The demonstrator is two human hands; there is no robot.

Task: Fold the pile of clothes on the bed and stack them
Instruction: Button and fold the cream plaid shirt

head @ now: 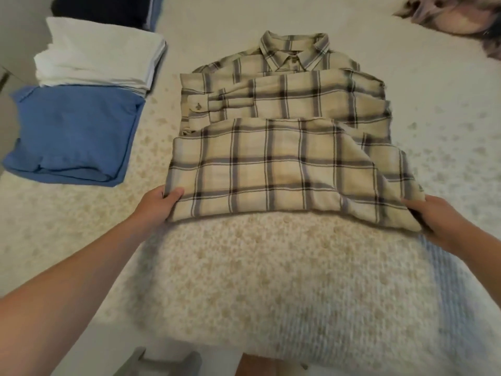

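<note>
A cream plaid button-up shirt (284,137) lies in the middle of the bed (271,280), collar at the far end, its sleeves folded across the body with one buttoned cuff showing on the left. The near part of the shirt is turned up and over toward the collar, and both hands hold this folded edge. The left hand (154,206) grips the near left corner, thumb on top of the cloth and fingers curled beneath it. The right hand (439,218) grips the near right corner, its fingers tucked into the bunched fabric there. The near edge of the shirt is raised slightly off the bedspread between the two hands.

To the left of the shirt, well apart from it, sits a folded blue garment (73,137). Just beyond it, overlapping its far edge, rests a stack of folded white cloth (100,55), and a dark folded item (108,9) lies past that at the far left. At the far right corner of the bed lies a crumpled purplish garment (458,20), unfolded.
</note>
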